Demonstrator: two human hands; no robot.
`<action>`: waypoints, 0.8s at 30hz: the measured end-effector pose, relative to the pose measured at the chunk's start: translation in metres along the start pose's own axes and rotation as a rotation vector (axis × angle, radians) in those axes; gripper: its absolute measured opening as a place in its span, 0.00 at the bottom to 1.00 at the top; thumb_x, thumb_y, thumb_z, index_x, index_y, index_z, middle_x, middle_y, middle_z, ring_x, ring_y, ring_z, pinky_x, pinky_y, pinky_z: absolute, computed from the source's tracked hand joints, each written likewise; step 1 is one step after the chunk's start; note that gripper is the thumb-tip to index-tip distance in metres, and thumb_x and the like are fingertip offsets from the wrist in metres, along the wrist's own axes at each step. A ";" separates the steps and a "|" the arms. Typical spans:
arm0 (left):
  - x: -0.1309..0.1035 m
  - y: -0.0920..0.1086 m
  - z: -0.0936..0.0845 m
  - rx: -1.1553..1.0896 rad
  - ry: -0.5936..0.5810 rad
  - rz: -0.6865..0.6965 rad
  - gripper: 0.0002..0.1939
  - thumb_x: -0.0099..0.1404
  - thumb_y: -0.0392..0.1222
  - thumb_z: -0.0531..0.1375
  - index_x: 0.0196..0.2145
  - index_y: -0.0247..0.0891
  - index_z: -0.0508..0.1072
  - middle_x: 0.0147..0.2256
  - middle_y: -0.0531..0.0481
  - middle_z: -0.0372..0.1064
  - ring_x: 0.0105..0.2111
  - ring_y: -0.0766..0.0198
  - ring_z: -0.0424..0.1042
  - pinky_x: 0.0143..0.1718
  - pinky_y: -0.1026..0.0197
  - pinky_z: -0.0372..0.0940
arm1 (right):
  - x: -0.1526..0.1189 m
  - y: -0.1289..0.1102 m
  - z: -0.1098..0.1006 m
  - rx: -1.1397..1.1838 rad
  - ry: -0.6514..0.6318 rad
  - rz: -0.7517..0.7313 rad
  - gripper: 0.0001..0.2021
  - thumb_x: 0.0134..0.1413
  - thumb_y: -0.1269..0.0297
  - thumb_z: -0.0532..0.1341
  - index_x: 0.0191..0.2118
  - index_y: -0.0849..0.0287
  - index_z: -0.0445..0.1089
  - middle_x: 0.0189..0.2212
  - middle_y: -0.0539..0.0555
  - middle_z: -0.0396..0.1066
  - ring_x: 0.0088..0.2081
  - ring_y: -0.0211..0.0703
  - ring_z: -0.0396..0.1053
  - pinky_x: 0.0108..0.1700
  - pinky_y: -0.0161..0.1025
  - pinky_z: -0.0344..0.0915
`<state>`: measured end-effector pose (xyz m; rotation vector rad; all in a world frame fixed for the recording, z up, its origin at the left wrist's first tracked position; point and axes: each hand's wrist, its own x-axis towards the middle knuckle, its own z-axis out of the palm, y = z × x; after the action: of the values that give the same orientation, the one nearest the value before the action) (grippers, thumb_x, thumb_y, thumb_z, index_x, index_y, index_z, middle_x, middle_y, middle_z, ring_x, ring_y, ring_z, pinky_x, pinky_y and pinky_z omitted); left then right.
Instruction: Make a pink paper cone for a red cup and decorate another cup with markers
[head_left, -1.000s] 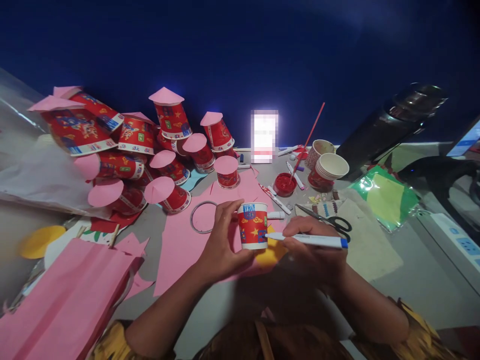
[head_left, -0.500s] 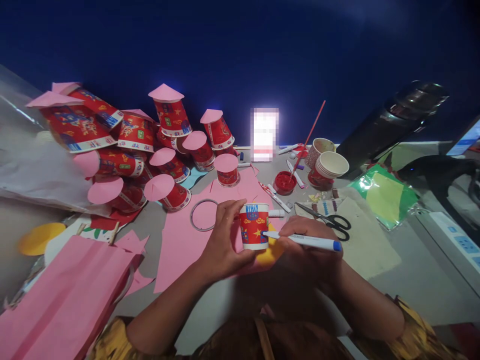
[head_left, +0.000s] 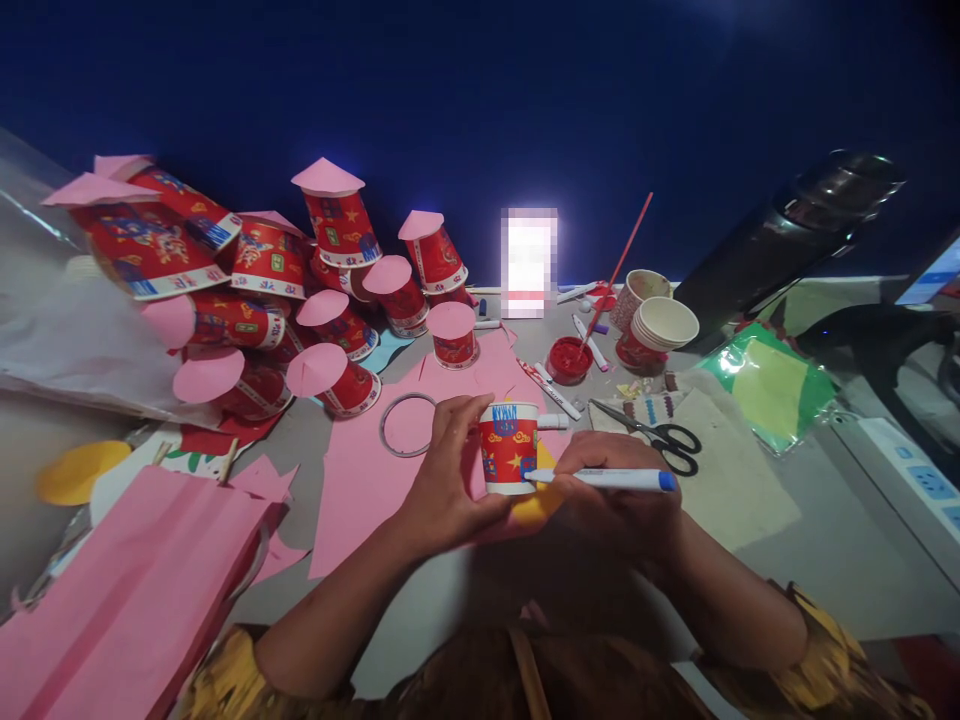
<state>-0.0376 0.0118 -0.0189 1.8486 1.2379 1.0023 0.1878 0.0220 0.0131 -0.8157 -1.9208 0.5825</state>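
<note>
At far left a clear bag (head_left: 71, 330) lies against a heap of red cups (head_left: 349, 230), and eleven pink tops show on them; the heap fills that side up to the blue wall (head_left: 450, 100). Nearer are one yellow disc (head_left: 84, 472) and one pink bag (head_left: 142, 560). One ring (head_left: 385, 437) lies on a pink sheet (head_left: 360, 490), just beside the left hand (head_left: 444, 490), which is curled round one red cup (head_left: 510, 450), fingers by its rim and thumb by its base; its inside does not show. The cup is at the middle, held upright above the sheet. The right hand (head_left: 626, 500) is closed in a narrow grip on one blue-ended marker (head_left: 619, 480), its tip at the cup's lower right. Only a small gap parts the hands. Beyond, one pot (head_left: 568, 362) holds red stuff and one red stick (head_left: 619, 262). Right of it are nested white cups (head_left: 666, 325), number unclear, then one pair of scissors (head_left: 664, 440), partly on a cloth (head_left: 742, 490). Grey table (head_left: 832, 540) shows between the cloth and one power strip (head_left: 919, 475), with one black bottle (head_left: 795, 240) leaning behind
</note>
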 end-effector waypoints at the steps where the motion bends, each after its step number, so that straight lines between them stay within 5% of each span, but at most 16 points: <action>1: 0.000 0.000 0.000 0.000 0.001 0.000 0.47 0.50 0.36 0.67 0.67 0.50 0.58 0.61 0.43 0.55 0.64 0.43 0.60 0.66 0.37 0.63 | 0.000 0.000 0.000 -0.003 0.011 0.011 0.06 0.61 0.68 0.64 0.32 0.55 0.74 0.23 0.52 0.78 0.23 0.41 0.75 0.27 0.36 0.68; 20: 0.000 -0.002 0.000 -0.014 0.000 -0.009 0.47 0.49 0.37 0.67 0.66 0.49 0.58 0.61 0.43 0.55 0.63 0.43 0.60 0.65 0.36 0.63 | 0.001 -0.002 0.000 0.002 -0.025 0.031 0.09 0.60 0.67 0.63 0.28 0.56 0.73 0.21 0.51 0.77 0.21 0.38 0.72 0.25 0.34 0.66; 24: 0.000 -0.001 0.000 -0.023 0.004 -0.008 0.47 0.49 0.36 0.66 0.66 0.50 0.59 0.61 0.43 0.56 0.64 0.43 0.60 0.65 0.37 0.63 | 0.001 -0.003 -0.002 -0.026 0.080 0.114 0.07 0.57 0.68 0.64 0.28 0.55 0.74 0.22 0.51 0.78 0.22 0.41 0.74 0.26 0.36 0.69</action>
<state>-0.0382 0.0118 -0.0201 1.8234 1.2298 1.0121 0.1879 0.0209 0.0166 -0.9563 -1.8205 0.5860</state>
